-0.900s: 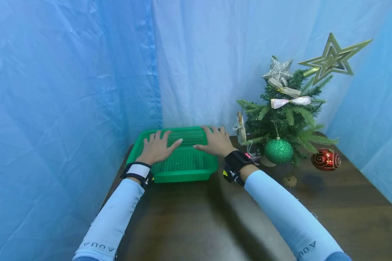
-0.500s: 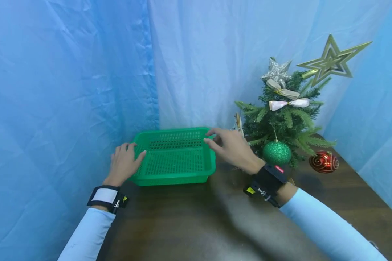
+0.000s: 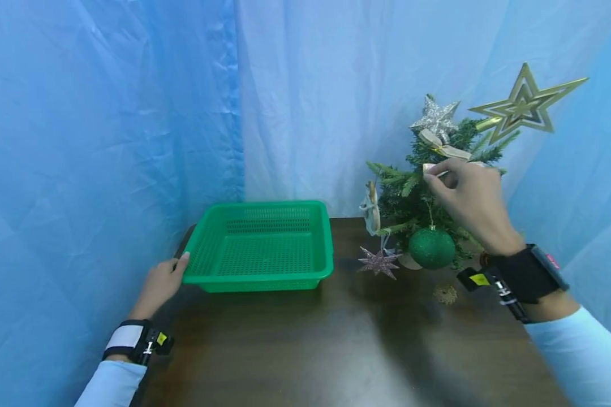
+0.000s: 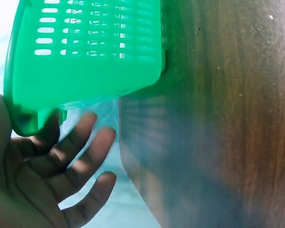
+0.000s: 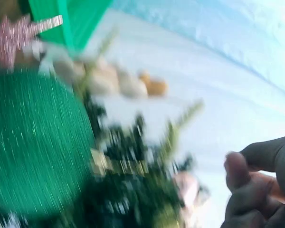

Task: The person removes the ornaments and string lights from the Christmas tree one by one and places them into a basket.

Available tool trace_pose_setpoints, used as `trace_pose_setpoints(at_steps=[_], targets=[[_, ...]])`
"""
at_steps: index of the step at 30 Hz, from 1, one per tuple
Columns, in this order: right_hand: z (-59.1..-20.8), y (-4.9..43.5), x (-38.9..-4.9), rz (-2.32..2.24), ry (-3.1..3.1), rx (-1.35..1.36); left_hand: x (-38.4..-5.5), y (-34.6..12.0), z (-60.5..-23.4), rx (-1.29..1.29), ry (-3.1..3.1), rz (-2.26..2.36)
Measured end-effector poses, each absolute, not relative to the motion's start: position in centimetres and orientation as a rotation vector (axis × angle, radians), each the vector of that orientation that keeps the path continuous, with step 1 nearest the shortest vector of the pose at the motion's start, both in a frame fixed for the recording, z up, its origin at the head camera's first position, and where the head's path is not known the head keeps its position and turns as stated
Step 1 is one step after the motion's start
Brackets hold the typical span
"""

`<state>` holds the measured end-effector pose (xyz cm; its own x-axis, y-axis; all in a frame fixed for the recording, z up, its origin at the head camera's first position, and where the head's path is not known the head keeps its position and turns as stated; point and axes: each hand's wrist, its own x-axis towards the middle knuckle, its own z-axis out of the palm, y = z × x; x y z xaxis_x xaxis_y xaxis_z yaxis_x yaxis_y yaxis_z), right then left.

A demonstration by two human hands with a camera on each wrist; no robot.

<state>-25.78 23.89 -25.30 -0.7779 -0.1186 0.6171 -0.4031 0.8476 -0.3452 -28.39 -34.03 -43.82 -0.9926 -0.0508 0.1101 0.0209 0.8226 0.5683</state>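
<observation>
A green plastic basket sits on the dark wooden table. At its near left corner, my left hand grips the rim, thumb on top; the left wrist view shows the other fingers spread beneath the basket's rim. My right hand is raised in front of a small Christmas tree, fingers bent, thumb and forefinger close together. It overlaps a white bow, mostly hidden behind it. In the right wrist view, nothing shows between the right hand's fingertips, and the pinkish bow lies apart from them.
The tree bears a green glitter ball, a silver star, a beige bow and a gold star topper. A pink glitter star hangs low on its left. A gold snowflake lies on the table. Blue curtains surround it.
Both hands have left the area over the basket. The left moved down-left to the basket's near corner and grips its rim; the right moved right and up to the tree.
</observation>
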Motion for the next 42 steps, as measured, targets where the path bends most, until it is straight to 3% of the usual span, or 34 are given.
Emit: trace_pose_setpoints(at_steps=[8, 15, 27, 42], targets=[[-21.8, 27.8, -27.4, 0.201, -2.525, 0.373, -28.2, -34.4, -44.8, 0.058, -2.838, -1.389], [-21.4, 29.5, -28.6, -0.014, -2.698, 0.369, -28.6, -34.2, -45.3, 0.107, -2.778, -1.509], [-22.3, 30.0, -30.1, -0.127, -2.659, 0.397, -28.2, -34.2, -45.5, 0.217, -2.718, -1.610], [-21.4, 29.7, -29.0, -0.105, -2.474, 0.595, -28.3, -34.4, -45.3, 0.231, -2.726, -1.604]])
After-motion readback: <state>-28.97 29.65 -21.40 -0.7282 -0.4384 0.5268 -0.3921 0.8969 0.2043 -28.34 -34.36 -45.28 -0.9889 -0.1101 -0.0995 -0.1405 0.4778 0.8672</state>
